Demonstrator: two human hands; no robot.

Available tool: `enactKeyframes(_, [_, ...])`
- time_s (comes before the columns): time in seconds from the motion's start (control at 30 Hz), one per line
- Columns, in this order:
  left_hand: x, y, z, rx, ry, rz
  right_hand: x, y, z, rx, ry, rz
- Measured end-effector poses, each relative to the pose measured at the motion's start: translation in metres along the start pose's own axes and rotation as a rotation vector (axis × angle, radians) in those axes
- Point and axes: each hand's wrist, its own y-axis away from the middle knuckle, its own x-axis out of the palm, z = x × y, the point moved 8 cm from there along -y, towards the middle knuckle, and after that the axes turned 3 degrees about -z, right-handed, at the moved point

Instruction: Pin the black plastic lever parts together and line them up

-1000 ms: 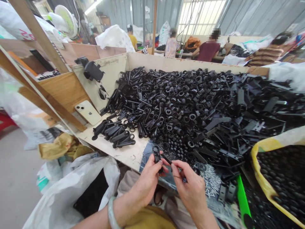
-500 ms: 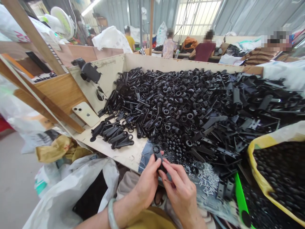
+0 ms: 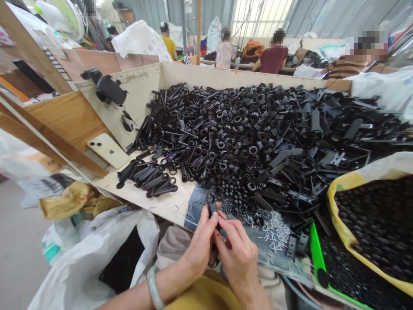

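Close together over the front edge of the bench, both hands hold one slim black plastic part with a ring-shaped end (image 3: 212,208). My left hand (image 3: 200,237), with a pale bangle (image 3: 154,287) on its wrist, grips it with the thumb on top. The fingers of my right hand (image 3: 239,249) are closed around its lower end, which they mostly hide. Just beyond lie small black balls (image 3: 227,193). Silver pins (image 3: 275,232) lie in a heap to the right. Similar black parts (image 3: 151,176) are grouped on the pale board at left.
A large pile of black plastic pieces (image 3: 238,125) fills the walled bench. A white phone (image 3: 108,150) leans at left. An open yellow-edged sack (image 3: 343,224) of black balls stands right, beside a green strip (image 3: 318,254). A white sack (image 3: 74,267) is below left. Several people sit beyond.
The view has shifted slightly, so the bench appears a little further left and higher. Both hands keep hold of the black part, whose upper end now looks more tipped away.
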Motion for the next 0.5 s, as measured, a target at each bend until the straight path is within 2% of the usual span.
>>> enactKeyframes(0.1, [0.001, 0.001, -0.003, -0.013, -0.022, -0.018, 0.001, 0.002, -0.001, 0.023, 0.022, 0.007])
enactKeyframes(0.23, [-0.008, -0.002, -0.014, 0.041, -0.183, -0.022, -0.001, -0.004, -0.013, 0.143, -0.087, 0.146])
enactKeyframes(0.3, [-0.008, -0.002, -0.019, 0.079, -0.317, 0.058, -0.006, -0.011, -0.028, 0.274, -0.171, 0.175])
enactKeyframes(0.37, [-0.003, 0.001, -0.021, 0.095, -0.435, 0.186, -0.009, -0.018, -0.044, 0.426, -0.272, 0.183])
enactKeyframes(0.43, [0.0, 0.007, -0.02, 0.073, -0.551, 0.293, 0.003, -0.019, -0.052, 0.566, -0.457, 0.287])
enactKeyframes(0.5, [-0.003, 0.012, -0.023, 0.096, -0.692, 0.319, 0.022, -0.014, -0.047, 0.685, -0.706, 0.443])
